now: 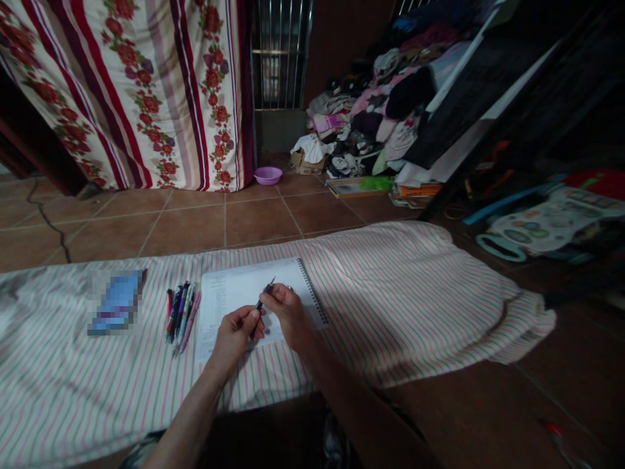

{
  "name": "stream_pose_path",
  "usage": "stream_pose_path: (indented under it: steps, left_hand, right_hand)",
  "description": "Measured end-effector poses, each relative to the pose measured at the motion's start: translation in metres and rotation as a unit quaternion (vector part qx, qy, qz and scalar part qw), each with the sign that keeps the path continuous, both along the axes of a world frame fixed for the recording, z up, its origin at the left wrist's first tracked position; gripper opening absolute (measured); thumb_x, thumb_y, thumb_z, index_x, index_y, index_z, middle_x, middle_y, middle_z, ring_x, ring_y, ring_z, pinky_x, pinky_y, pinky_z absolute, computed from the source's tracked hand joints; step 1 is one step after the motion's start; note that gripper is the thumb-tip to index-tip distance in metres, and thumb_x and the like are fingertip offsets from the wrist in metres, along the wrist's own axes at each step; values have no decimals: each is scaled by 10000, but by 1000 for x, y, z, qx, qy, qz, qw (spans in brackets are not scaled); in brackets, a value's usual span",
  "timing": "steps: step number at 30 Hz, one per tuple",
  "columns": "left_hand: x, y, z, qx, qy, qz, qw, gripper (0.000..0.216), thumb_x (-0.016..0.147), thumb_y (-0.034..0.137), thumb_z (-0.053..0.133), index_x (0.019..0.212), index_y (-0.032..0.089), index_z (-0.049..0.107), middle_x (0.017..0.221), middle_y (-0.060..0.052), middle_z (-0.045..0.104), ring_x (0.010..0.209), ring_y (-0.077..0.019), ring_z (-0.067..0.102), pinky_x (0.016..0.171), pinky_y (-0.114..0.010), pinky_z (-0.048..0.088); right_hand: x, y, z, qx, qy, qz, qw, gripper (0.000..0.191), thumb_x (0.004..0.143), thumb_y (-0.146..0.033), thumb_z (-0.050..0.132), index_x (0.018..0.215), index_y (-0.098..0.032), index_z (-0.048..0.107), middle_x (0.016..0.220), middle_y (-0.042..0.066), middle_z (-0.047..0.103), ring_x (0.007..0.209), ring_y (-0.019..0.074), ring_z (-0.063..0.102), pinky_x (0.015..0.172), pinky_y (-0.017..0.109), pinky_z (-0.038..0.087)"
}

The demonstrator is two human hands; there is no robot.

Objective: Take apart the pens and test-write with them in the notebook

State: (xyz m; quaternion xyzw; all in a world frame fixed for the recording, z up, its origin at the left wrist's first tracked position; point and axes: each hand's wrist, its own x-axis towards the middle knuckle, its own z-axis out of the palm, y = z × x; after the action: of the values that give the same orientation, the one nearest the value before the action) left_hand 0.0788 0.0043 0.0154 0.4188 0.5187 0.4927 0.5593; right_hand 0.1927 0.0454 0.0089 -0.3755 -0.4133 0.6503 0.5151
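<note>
Both hands meet over a spiral notebook (229, 286) that lies on a striped cloth. A dark pen (258, 304) slants between them, its thin tip pointing up and to the right. My left hand (239, 326) is closed around the pen's lower part. Nearer the tip, the fingers of my right hand (283, 303) pinch the pen's upper end. Left of the notebook lies a row of several pens (181, 316), one of them pinkish purple. The page under my hands is partly hidden by them.
The striped cloth (390, 293) covers a low surface. A blurred-out blue object (116, 303) lies at its left. Beyond, on the tiled floor, are a purple basin (268, 175), a floral curtain (146, 98) and a heap of clothes (381, 111). A toy-like panel (547, 221) stands at right.
</note>
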Motion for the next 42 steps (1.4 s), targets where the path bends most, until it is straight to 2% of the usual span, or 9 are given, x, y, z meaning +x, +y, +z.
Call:
stream_pose_path:
  steps: [3, 8, 12, 18, 26, 32, 34, 37, 42]
  left_hand:
    - [-1, 0, 1, -6, -7, 4, 1000, 326, 683, 429, 635, 746, 109, 646, 494, -2, 554, 461, -93, 449, 490, -232, 339]
    - [-3, 1, 2, -13, -6, -11, 1000, 329, 695, 438, 618, 732, 111, 625, 481, 1, 549, 446, -86, 439, 489, -227, 328]
    - [-3, 1, 0, -11, 7, -7, 1000, 347, 668, 452, 635, 744, 113, 630, 486, 6, 548, 453, -88, 443, 491, -229, 337]
    - [-2, 1, -1, 9, 28, -4, 1000, 358, 675, 466, 622, 749, 117, 646, 503, -1, 558, 483, -99, 459, 504, -236, 352]
    - [-2, 1, -1, -6, 18, -8, 1000, 347, 673, 459, 624, 751, 121, 626, 490, 10, 550, 475, -95, 444, 505, -236, 347]
    - [1, 0, -2, -2, 16, 1, 1000, 335, 674, 444, 631, 741, 115, 639, 492, 5, 551, 473, -92, 448, 496, -235, 348]
    - [0, 1, -2, -5, 7, 5, 1000, 339, 666, 442, 641, 745, 112, 643, 497, 2, 558, 472, -93, 459, 495, -234, 356]
    - [-2, 3, -3, -17, -13, 30, 999, 365, 636, 453, 663, 753, 107, 647, 519, -7, 577, 472, -100, 486, 491, -236, 372]
    - [-8, 5, -9, -37, -8, 69, 997, 394, 591, 452, 687, 776, 106, 642, 523, 2, 580, 465, -99, 500, 486, -230, 375]
  right_hand:
    - [3, 0, 0, 7, -6, 12, 1000, 142, 683, -296, 644, 744, -177, 594, 637, -38, 571, 577, 100, 501, 576, 243, 378]
    - [9, 0, 4, 11, -33, 17, 999, 244, 695, -317, 628, 895, -183, 666, 838, 12, 667, 758, 140, 573, 713, 268, 410]
    - [8, 0, 5, -21, -20, -2, 1000, 198, 651, -302, 658, 796, -168, 658, 749, 7, 656, 692, 132, 567, 677, 262, 410]
    - [3, 0, 1, 1, -20, -2, 1000, 182, 644, -311, 678, 706, -169, 582, 589, -40, 566, 560, 99, 500, 568, 235, 370]
    - [8, 0, 2, -5, -31, 1, 1000, 246, 677, -345, 642, 851, -175, 673, 823, 26, 670, 745, 146, 582, 713, 278, 419]
    - [5, 1, 2, 2, -44, -11, 999, 185, 657, -339, 651, 741, -175, 636, 705, 6, 648, 680, 147, 587, 648, 268, 434]
    - [6, 5, 0, 11, -64, -19, 998, 229, 652, -341, 657, 810, -176, 638, 749, 15, 668, 710, 155, 605, 673, 275, 445]
    - [19, 17, -4, 28, -103, -28, 994, 411, 655, -337, 654, 1035, -192, 599, 850, 39, 698, 769, 166, 625, 718, 299, 456]
    - [56, 40, -18, 48, -193, -162, 966, 302, 672, -339, 612, 926, -177, 639, 855, 71, 695, 790, 184, 637, 719, 304, 473]
